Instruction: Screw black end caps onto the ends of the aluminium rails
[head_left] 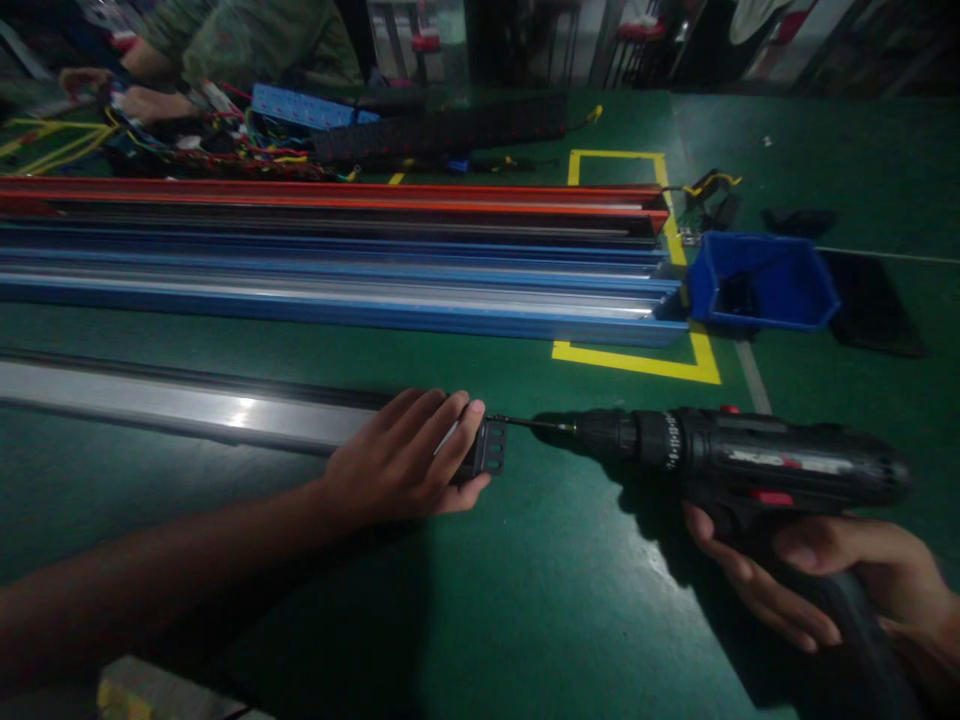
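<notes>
My left hand (412, 455) is wrapped over the right end of a long black-and-silver metal profile (187, 398) lying on the green table. A black slotted end bracket (495, 447) sticks out just past my fingers. In my right hand (810, 570) is a black cordless drill (787, 455) with red accents, held by its handle and pointing left. Its long thin bit (529, 424) reaches to the upper edge of the bracket. Whether the tip sits in a screw is too small to tell.
Beyond lie long blue profiles (375, 295) and orange-red profiles (375, 198). A blue bin (772, 285) with dark parts stands at their right end, near yellow tape (637, 360). At the back, a co-worker's hands (154, 103) handle wires beside blue and black power strips (450, 130).
</notes>
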